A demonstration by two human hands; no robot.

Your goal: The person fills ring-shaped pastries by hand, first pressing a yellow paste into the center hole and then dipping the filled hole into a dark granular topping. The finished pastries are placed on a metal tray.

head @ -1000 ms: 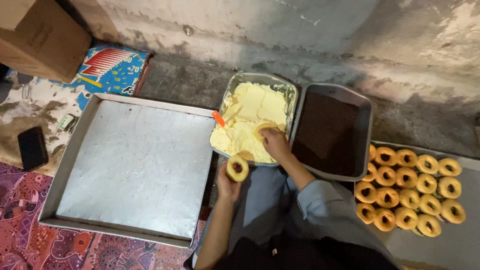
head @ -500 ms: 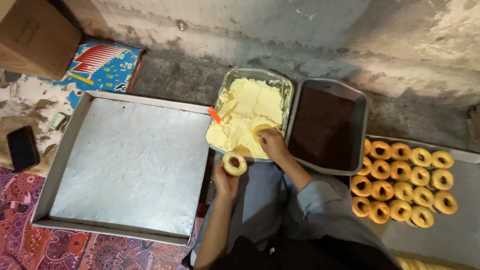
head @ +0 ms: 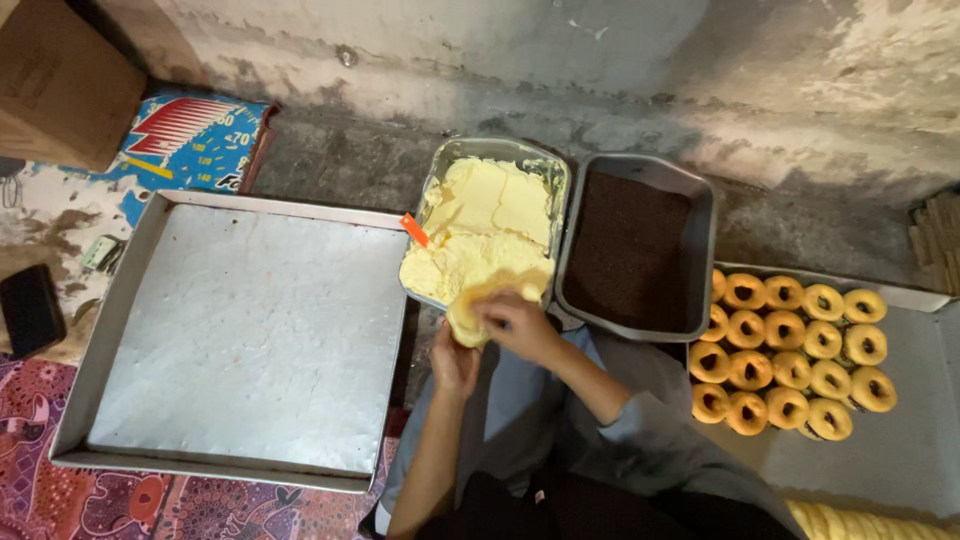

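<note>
Both hands, left hand [head: 455,362] and right hand [head: 517,326], grip the cream-coated doughnut [head: 472,312] between them (beside cream tray [head: 560,180]).

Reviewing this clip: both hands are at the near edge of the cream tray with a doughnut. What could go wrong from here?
The pale cream-covered ring doughnut, held between the left hand and right hand, sits past the edge of the metal tray of pale yellow cream, so cream might drip onto the person's lap. Creamy fingers may also let it slip.

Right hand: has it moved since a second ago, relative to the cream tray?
Yes. The right hand has pulled back from over the cream tray to its near edge, meeting the doughnut above the left hand.
</note>
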